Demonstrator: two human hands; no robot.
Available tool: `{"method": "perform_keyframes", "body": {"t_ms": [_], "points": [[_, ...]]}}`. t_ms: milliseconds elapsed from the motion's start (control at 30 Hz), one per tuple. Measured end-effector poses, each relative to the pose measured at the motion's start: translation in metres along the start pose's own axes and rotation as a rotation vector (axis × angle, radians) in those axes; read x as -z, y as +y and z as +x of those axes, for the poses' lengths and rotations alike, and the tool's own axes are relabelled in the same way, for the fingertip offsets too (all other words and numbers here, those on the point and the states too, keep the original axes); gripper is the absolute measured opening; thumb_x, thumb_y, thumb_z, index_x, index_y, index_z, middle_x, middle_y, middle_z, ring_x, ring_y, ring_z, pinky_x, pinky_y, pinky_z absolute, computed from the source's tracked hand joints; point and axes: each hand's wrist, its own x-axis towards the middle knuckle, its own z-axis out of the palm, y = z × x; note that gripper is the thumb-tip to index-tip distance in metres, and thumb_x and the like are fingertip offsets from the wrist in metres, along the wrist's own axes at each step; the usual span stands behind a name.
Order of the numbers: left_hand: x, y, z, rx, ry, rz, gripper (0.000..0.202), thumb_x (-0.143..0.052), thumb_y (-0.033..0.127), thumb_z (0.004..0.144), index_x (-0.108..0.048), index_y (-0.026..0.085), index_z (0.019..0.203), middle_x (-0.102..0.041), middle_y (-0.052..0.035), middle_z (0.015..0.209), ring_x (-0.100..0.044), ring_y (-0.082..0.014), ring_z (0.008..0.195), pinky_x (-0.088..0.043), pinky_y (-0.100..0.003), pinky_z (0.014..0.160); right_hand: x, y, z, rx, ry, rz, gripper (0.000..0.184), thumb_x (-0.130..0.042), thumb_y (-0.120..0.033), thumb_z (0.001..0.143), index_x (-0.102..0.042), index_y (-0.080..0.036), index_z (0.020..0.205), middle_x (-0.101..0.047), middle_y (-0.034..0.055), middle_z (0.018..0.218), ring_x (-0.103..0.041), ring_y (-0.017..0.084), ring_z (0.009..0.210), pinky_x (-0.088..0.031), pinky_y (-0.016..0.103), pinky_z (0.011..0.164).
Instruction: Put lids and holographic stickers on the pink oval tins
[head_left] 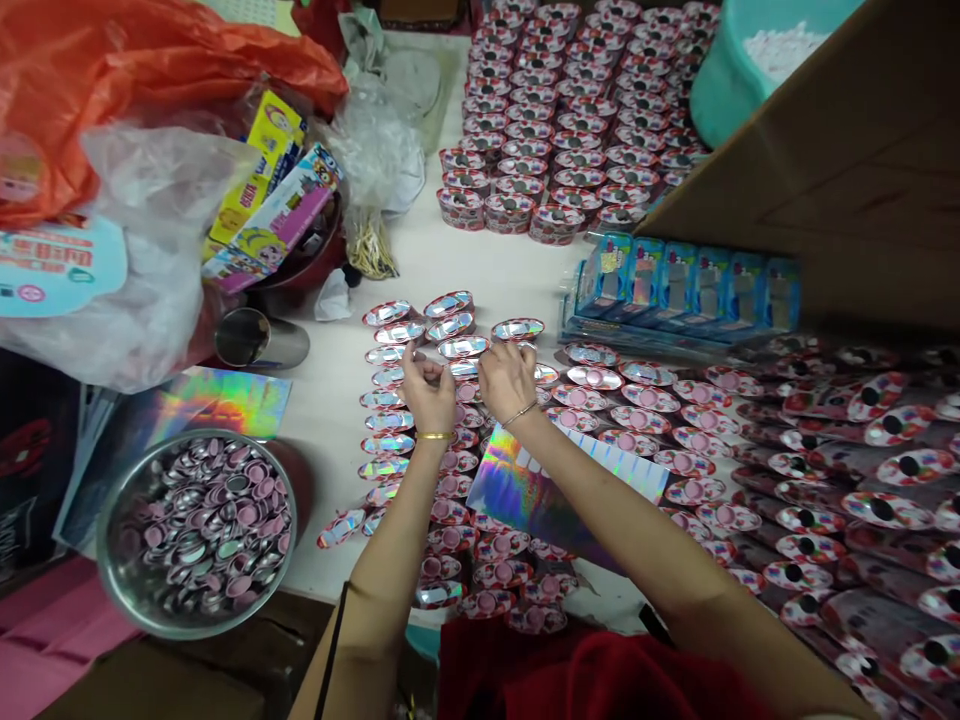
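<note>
- Head view, and we're right over the bench: the left hand (427, 395) and the right hand (508, 382) are working close together at the middle of a white table (390, 260).
- Look at those fingers: on both hands they're closed into tight pinches, tips bunched toward a shiny oval piece (463, 368). Is either hand actually gripping it? Can't tell from here; the fingertips hide too much.
- That piece sits in the thick of overlapping rows of holographic ovals (386, 420), fanned out on the table, likely so each edge is easy to pick up.
- Over on the left, a steel bowl (101, 535) is heaped with loose pink-and-silver ovals, parked within easy reach of the left hand.
- Under the right forearm lies a holographic sheet (555, 490), with another (225, 400) beside the bowl.
- Further up, filled oval trays (525, 130) stand in tidy stacked ranks, apparently grouped to keep them apart from the loose work.
- Blue blister packs (675, 285) line up just past the hands, while pink ovals with black centres (892, 460) cover the right side.
- Top left, an orange plastic bag (150, 90) and printed boxes (274, 200) are pushed aside, leaving the hands room.
</note>
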Motion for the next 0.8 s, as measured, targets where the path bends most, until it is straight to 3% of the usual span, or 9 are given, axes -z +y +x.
{"method": "perform_keyframes", "body": {"t_ms": [100, 233, 400, 467, 533, 600, 700, 800], "points": [[-0.003, -0.002, -0.001, -0.034, -0.004, 0.125, 0.069, -0.06, 0.018, 0.073, -0.037, 0.019, 0.139, -0.058, 0.0018, 0.077, -0.056, -0.016, 0.078, -0.039, -0.037, 0.09, -0.004, -0.001, 0.002, 0.016, -0.008, -0.024, 0.026, -0.039, -0.016, 0.093, -0.064, -0.014, 0.097, -0.063, 0.0149, 0.104, -0.046, 0.027, 0.104, -0.026, 0.042, 0.094], [-0.002, 0.0, 0.0, -0.065, 0.031, 0.289, 0.065, -0.061, 0.022, 0.073, -0.042, 0.017, 0.134, -0.059, -0.0063, 0.096, -0.054, -0.0247, 0.097, -0.034, -0.044, 0.096, -0.006, 0.001, 0.003, -0.043, 0.017, 0.04, 0.034, -0.042, -0.014, 0.089, -0.055, -0.012, 0.121, -0.061, 0.0151, 0.116, -0.045, 0.028, 0.108, -0.028, 0.042, 0.094], [0.023, 0.018, 0.001, -0.138, 0.079, 0.149, 0.036, -0.063, 0.022, 0.073, -0.054, 0.017, 0.107, -0.053, -0.0085, 0.103, -0.049, -0.0235, 0.105, -0.037, -0.04, 0.097, 0.005, 0.005, -0.008, -0.068, 0.107, 0.227, 0.04, -0.044, -0.021, 0.09, -0.049, -0.016, 0.13, -0.057, 0.0135, 0.122, -0.045, 0.027, 0.112, -0.031, 0.041, 0.096], [0.039, 0.033, -0.004, -0.13, 0.036, -0.021, 0.022, -0.065, 0.028, 0.075, -0.055, 0.019, 0.093, -0.052, -0.0059, 0.099, -0.05, -0.0198, 0.1, -0.041, -0.034, 0.092, 0.011, 0.005, -0.018, -0.115, 0.205, 0.369, 0.036, -0.043, -0.032, 0.093, -0.053, -0.018, 0.126, -0.058, 0.0124, 0.121, -0.047, 0.025, 0.113, -0.034, 0.039, 0.097], [0.054, 0.047, -0.011, -0.033, -0.078, -0.214, 0.02, -0.065, 0.033, 0.076, -0.054, 0.02, 0.086, -0.053, -0.0032, 0.093, -0.052, -0.016, 0.091, -0.044, -0.029, 0.085, 0.015, 0.002, -0.029, -0.196, 0.268, 0.536, 0.036, -0.043, -0.044, 0.094, -0.059, -0.02, 0.115, -0.061, 0.0101, 0.113, -0.05, 0.023, 0.108, -0.036, 0.038, 0.096], [0.064, 0.056, -0.019, 0.104, -0.207, -0.384, 0.021, -0.066, 0.035, 0.076, -0.054, 0.02, 0.082, -0.054, -0.0013, 0.088, -0.052, -0.0132, 0.081, -0.044, -0.026, 0.077, 0.014, -0.002, -0.039, -0.268, 0.235, 0.721, 0.037, -0.045, -0.052, 0.091, -0.064, -0.021, 0.1, -0.064, 0.0059, 0.098, -0.055, 0.02, 0.096, -0.04, 0.035, 0.09], [0.066, 0.053, -0.026, 0.314, -0.297, -0.479, 0.023, -0.069, 0.036, 0.072, -0.054, 0.019, 0.079, -0.053, 0.0017, 0.075, -0.048, -0.0104, 0.066, -0.042, -0.023, 0.064, 0.007, -0.008, -0.049, -0.339, 0.09, 0.989, 0.041, -0.051, -0.059, 0.085, -0.062, -0.021, 0.078, -0.057, -0.0005, 0.07, -0.051, 0.015, 0.069, -0.041, 0.028, 0.068], [0.057, 0.035, -0.025, 0.371, -0.259, -0.369, 0.022, -0.069, 0.035, 0.07, -0.055, 0.019, 0.074, -0.049, 0.0034, 0.067, -0.043, -0.0093, 0.058, -0.038, -0.022, 0.057, 0.001, -0.01, -0.052, -0.36, 0.065, 0.956, 0.037, -0.052, -0.053, 0.086, -0.058, -0.021, 0.07, -0.049, -0.003, 0.06, -0.045, 0.013, 0.061, -0.036, 0.027, 0.063]]}}
